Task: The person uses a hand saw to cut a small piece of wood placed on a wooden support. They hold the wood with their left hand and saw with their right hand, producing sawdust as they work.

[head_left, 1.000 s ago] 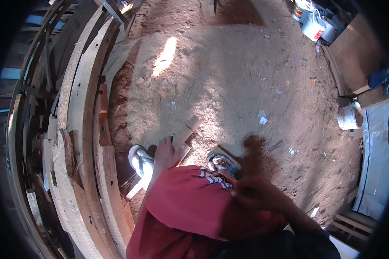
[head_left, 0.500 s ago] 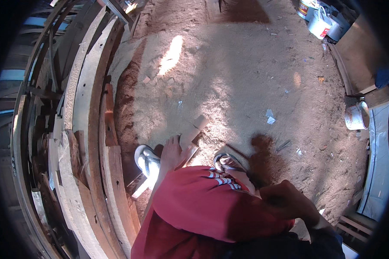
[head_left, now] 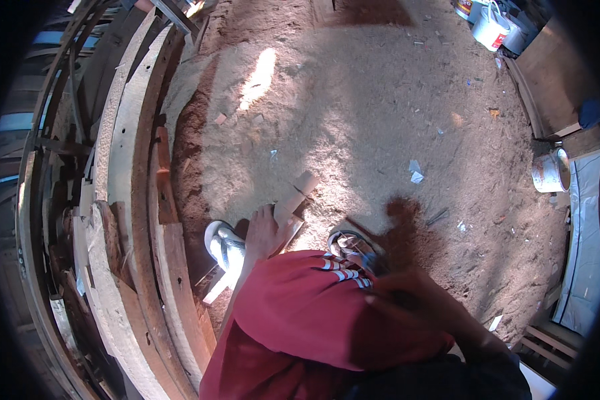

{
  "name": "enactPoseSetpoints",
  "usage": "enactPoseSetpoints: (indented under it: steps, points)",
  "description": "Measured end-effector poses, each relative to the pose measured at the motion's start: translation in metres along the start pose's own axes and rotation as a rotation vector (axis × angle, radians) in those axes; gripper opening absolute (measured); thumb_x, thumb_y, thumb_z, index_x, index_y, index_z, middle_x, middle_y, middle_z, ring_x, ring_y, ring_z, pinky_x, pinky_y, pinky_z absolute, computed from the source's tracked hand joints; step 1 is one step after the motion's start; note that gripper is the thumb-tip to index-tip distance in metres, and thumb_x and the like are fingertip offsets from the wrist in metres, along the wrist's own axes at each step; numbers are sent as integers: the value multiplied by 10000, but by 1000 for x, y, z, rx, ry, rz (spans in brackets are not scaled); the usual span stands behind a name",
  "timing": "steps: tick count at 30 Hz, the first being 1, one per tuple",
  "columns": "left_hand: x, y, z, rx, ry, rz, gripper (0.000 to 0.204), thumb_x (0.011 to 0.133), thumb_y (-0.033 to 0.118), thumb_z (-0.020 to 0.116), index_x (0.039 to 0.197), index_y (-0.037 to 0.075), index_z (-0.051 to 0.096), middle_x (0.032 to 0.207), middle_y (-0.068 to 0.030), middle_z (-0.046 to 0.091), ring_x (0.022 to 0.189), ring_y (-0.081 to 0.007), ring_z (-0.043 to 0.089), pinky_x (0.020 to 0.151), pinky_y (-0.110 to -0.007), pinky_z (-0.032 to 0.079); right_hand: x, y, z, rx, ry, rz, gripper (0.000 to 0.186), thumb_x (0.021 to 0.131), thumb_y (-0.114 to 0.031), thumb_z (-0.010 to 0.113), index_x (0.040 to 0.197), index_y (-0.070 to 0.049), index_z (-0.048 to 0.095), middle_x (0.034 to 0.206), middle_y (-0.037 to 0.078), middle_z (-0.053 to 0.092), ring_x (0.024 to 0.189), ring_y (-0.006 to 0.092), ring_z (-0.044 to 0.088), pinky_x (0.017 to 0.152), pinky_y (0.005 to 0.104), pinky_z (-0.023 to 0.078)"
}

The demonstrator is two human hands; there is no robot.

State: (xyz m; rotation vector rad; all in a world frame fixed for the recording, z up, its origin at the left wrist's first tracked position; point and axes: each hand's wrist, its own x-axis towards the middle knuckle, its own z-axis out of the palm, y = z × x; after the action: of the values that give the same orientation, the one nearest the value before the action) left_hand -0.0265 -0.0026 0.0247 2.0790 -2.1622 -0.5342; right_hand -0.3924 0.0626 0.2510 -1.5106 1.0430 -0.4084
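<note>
On the ground ahead of my knees, my left hand [head_left: 265, 231] is closed around the near end of a short flat piece of wood [head_left: 289, 201], thumb on its right side. Another small block [head_left: 307, 182] lies at the far end of that piece, and a pale strip [head_left: 293, 230] shows beside the thumb. My right hand [head_left: 407, 297] is over my red-clad leg [head_left: 313, 310], in shadow and blurred; its fingers look bent, but whether anything is in them cannot be made out. My sandalled feet [head_left: 225, 247] stand on either side of the wood.
Long rough planks [head_left: 137, 133] are stacked along my left. A thin dark stick [head_left: 363, 231] lies by my right foot. White buckets [head_left: 491, 30] stand at the far right, another bucket [head_left: 550, 172] nearer, close to a wooden panel [head_left: 547, 80]. Scraps of paper [head_left: 416, 175] litter the sandy ground.
My right hand has moved left across my leg, from a curled position farther right. My left hand stays on the piece of wood. The whole view has shifted slightly.
</note>
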Motion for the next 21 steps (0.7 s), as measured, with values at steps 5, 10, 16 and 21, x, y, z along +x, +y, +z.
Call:
enactPoseSetpoints:
  steps: [5,10,16,21]
  points:
    - [-1,-9,11,2,17,43,654,930,477,698,1248,-69,530,1154,-272,601,1098,-443,602,961,-518,494,26,31,12,-12,72,-179,212,967,-145,731,815,-42,625,655,-4,520,663,56,456,573,308,382]
    - [-8,-5,-3,-25,6,2,695,907,492,708,1266,-74,522,1155,-261,600,1093,-438,600,959,-512,491,1,-50,-21,127,-123,186,281,983,-146,727,782,-40,562,670,-45,476,657,41,412,548,309,345]
    - [-11,-15,15,-33,70,38,718,910,539,681,1280,-57,531,1167,-233,602,1103,-416,593,955,-503,484,42,-4,29,94,38,54,301,967,-110,738,736,-44,557,623,-17,461,623,31,397,539,286,336]
    - [2,7,27,-66,85,62,729,910,578,678,1273,-39,536,1160,-215,601,1093,-392,598,944,-493,481,0,-76,2,-163,-62,306,353,937,-76,765,688,-58,515,586,-23,433,585,35,379,517,283,303]
